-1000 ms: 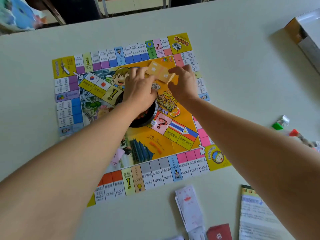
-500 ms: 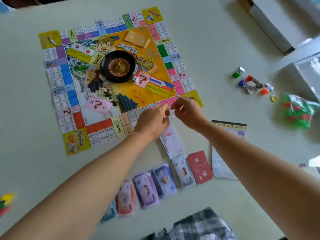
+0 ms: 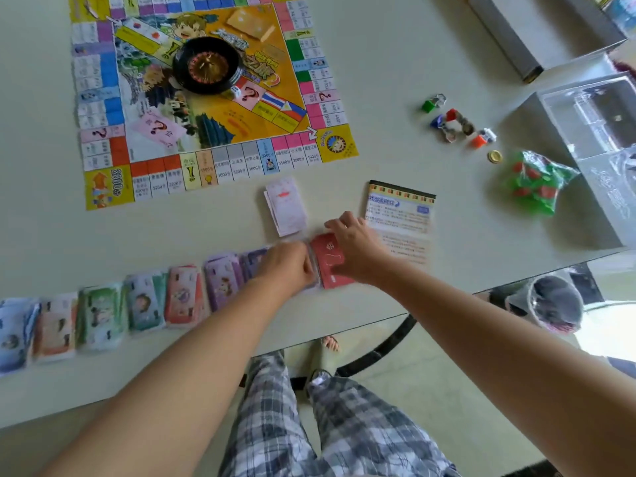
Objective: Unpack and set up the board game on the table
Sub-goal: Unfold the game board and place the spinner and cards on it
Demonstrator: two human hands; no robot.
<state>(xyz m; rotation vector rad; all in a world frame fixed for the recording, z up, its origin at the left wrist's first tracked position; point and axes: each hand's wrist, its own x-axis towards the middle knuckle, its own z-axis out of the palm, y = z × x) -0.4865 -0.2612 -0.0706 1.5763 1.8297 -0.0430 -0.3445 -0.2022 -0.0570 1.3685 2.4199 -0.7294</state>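
Head view shows the game board (image 3: 103, 187) unfolded upper left and banknote stacks (image 3: 182, 294) lined up, the right hand (image 3: 358, 249) seemingly gripping the red card deck (image 3: 327, 259) at centre, the left hand (image 3: 289, 266) too blurred to read, tokens (image 3: 454, 122) at right unplaced.

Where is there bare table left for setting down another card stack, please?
Free: the strip between the near edge of the game board and the row of money stacks, left of the white card stack; the stretch between the board and the pawns. Crowded: around the red card deck and the bag of plastic pieces.
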